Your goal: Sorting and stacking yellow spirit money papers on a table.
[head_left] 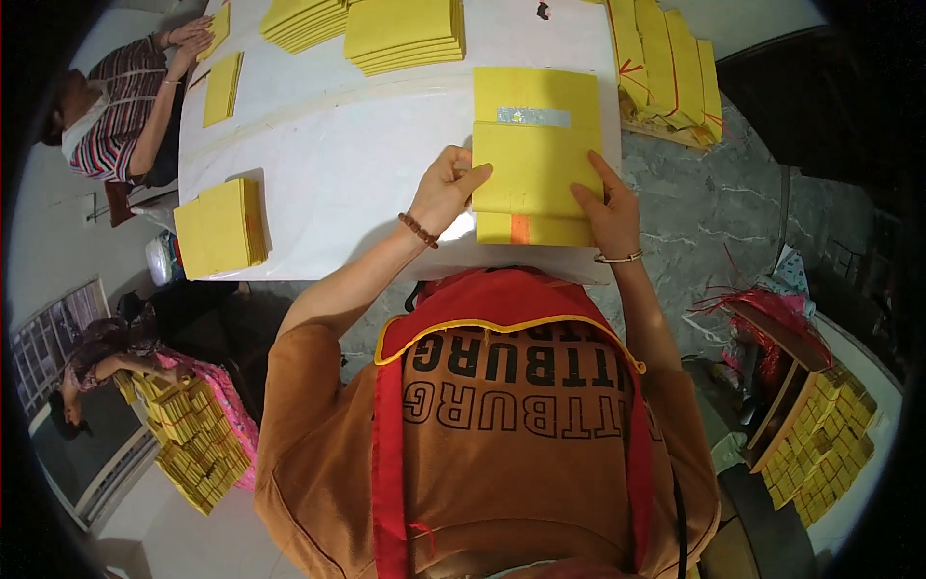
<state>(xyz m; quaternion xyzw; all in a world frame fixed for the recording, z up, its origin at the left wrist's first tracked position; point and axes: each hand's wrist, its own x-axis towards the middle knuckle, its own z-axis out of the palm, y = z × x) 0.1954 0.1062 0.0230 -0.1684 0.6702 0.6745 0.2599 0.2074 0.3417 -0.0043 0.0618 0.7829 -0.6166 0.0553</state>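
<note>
A sheaf of yellow paper point(536, 164) lies near the front right edge of the white table point(318, 183). Across its upper part runs a silver strip point(533, 117), and an orange patch point(520, 229) shows near its lower edge. My left hand point(451, 188) is closed at the sheaf's left edge, thumb on top and fingers partly hidden at the side. My right hand point(611, 212) grips the right edge, its thumb lying on the paper and its forefinger along the side.
Neat yellow paper piles point(403, 34) stand at the table's far side; another pile point(220, 229) sits at its left corner. Tied yellow bundles point(666, 72) are beyond the right edge. A person point(125, 111) handles paper at the far left. Another person point(121, 352) is by stacked bundles point(188, 434).
</note>
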